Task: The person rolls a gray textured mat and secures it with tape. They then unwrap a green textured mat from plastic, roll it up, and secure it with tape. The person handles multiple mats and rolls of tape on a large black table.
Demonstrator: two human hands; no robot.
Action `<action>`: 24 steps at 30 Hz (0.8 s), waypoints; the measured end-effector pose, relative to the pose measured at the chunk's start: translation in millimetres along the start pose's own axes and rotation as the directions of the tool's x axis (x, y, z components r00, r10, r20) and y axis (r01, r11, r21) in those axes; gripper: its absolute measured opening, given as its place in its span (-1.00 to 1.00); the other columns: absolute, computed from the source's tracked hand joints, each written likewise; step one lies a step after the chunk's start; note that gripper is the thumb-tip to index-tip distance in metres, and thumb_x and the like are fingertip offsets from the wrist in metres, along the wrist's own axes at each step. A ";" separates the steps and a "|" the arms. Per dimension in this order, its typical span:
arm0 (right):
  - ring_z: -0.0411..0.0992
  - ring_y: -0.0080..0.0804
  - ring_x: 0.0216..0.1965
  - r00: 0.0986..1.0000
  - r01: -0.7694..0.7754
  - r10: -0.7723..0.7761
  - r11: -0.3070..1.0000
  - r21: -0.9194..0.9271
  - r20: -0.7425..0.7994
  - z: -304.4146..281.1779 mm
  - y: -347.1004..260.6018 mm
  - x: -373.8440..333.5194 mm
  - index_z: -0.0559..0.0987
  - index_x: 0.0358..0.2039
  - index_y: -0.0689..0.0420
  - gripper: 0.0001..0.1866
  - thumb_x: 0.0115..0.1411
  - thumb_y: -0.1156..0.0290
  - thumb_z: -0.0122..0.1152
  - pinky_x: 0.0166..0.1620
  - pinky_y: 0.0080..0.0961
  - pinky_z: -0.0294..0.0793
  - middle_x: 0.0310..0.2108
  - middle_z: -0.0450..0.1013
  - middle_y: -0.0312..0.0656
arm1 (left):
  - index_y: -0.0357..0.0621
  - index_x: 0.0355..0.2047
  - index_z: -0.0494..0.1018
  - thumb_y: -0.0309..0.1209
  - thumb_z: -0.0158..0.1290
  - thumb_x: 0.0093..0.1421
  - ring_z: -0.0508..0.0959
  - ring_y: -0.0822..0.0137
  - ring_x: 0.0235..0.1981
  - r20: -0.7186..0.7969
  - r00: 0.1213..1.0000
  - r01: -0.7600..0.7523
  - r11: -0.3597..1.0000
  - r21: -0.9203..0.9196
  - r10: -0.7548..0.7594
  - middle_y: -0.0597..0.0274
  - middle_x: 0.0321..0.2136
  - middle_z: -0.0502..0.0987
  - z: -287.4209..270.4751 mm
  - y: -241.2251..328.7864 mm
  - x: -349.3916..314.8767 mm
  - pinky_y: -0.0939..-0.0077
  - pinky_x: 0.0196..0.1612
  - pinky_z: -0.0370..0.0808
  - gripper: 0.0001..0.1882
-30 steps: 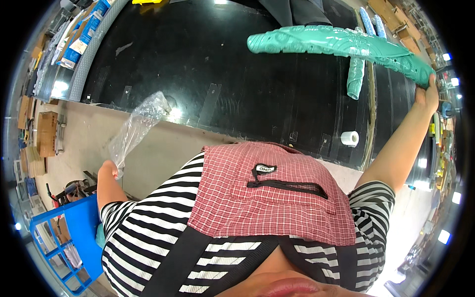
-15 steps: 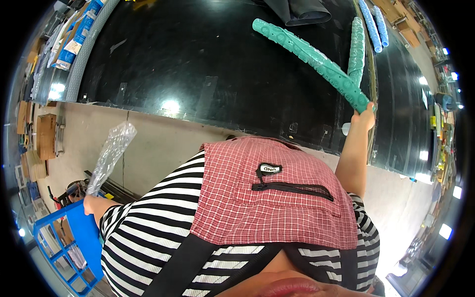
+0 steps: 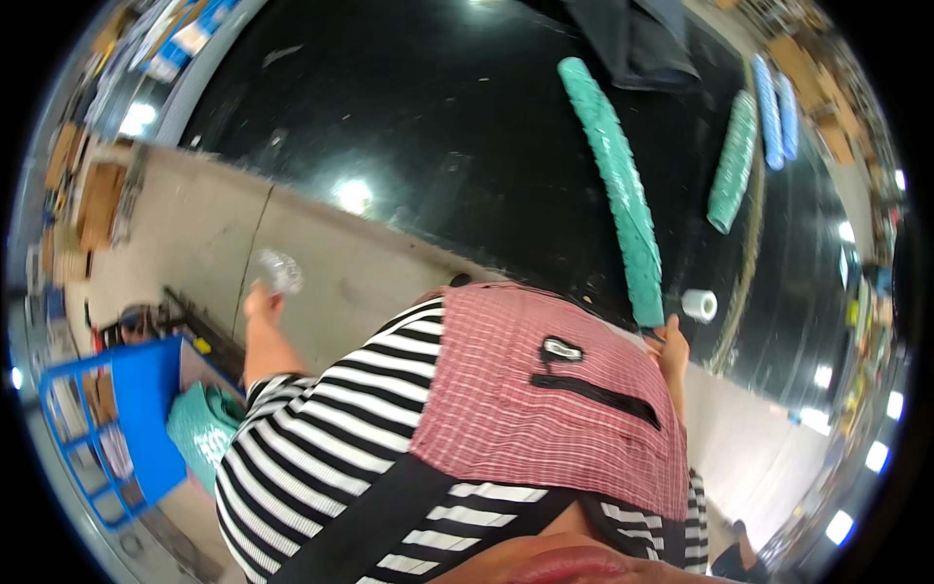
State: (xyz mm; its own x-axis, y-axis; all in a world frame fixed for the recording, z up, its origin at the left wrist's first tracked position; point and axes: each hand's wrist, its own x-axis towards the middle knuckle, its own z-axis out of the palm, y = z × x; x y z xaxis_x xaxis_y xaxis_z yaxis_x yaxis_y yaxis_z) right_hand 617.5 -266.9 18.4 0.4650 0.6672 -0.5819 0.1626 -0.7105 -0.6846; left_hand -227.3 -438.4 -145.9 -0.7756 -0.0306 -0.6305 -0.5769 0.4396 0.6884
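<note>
A long teal roll of textured sheet (image 3: 618, 195) lies on the black table (image 3: 418, 127), its near end close to my apron. My right hand (image 3: 671, 348) is closed at that near end, fingers partly hidden by the roll and apron. Out to the left, over the floor beside the table, my left hand (image 3: 264, 304) grips a crumpled clear plastic sleeve (image 3: 281, 272). A shorter green roll in shiny plastic wrap (image 3: 735, 161) rests further right. Between that roll and my right hand stands a small white roll (image 3: 699, 306).
Two light blue rolls (image 3: 769, 112) lie at the far right. A dark folded sheet (image 3: 642, 54) is at the table's far side. On my left stands a blue cart (image 3: 146, 419), with a green wrapped bundle (image 3: 204, 428) beside it. Cardboard boxes (image 3: 101, 204) line the left.
The teal roll's near end has come left and toward me with my right hand, and the roll now points more away from me. My left hand has moved forward; the plastic sleeve looks more bunched.
</note>
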 end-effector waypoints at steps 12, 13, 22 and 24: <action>0.46 -0.61 -0.35 0.843 0.501 -0.510 0.860 -0.097 -0.170 2.7 -36.1 -6.4 0.65 -0.22 0.27 -0.80 0.26 0.39 0.34 -0.20 -0.60 0.48 -0.36 0.56 -0.28 | 0.13 -0.40 0.52 0.03 0.23 0.24 0.37 0.48 -0.52 0.411 0.856 0.079 0.865 0.495 -0.313 0.44 -0.52 0.41 101.5 -79.2 -60.9 0.54 -0.58 0.26 -0.69; 0.48 -0.61 -0.33 0.840 0.508 -0.521 0.853 -0.117 -0.152 6.3 -40.3 -5.6 0.65 -0.22 0.27 -0.80 0.25 0.40 0.34 -0.18 -0.61 0.48 -0.37 0.56 -0.29 | 0.11 -0.42 0.51 0.06 0.22 0.24 0.38 0.48 -0.50 0.343 0.903 0.059 0.864 0.501 -0.261 0.44 -0.51 0.41 101.5 -71.5 -42.8 0.53 -0.58 0.26 -0.65; 0.56 -0.24 -0.06 0.624 0.704 -0.774 0.494 -0.510 0.112 103.3 -121.1 3.5 0.56 0.03 0.21 -0.41 0.07 0.13 0.50 0.00 -0.31 0.53 -0.11 0.58 -0.02 | -0.28 0.11 0.56 0.20 0.15 0.22 0.59 -0.03 0.06 0.139 0.969 -0.206 0.356 0.912 0.205 -0.14 -0.01 0.63 100.2 -16.7 -33.0 0.16 0.09 0.50 -0.23; 0.53 -0.06 0.06 0.542 0.654 -0.833 0.335 -0.678 0.111 135.9 -126.6 14.6 0.52 0.12 0.20 -0.22 -0.01 -0.01 0.53 0.09 -0.17 0.52 0.01 0.55 0.06 | -0.26 0.02 0.58 0.11 0.22 0.18 0.61 -0.02 0.00 0.306 0.919 -0.358 0.199 0.912 0.249 -0.13 -0.07 0.64 86.9 -20.2 -31.1 0.18 0.04 0.52 -0.33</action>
State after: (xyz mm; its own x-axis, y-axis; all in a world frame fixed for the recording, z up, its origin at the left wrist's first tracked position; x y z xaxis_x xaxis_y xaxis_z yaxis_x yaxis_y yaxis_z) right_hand 485.5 -136.8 36.9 0.0201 0.9783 0.2063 0.9489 0.0463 -0.3123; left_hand -169.2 -368.3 -171.4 -0.7778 0.3559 -0.5180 0.3961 0.9175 0.0356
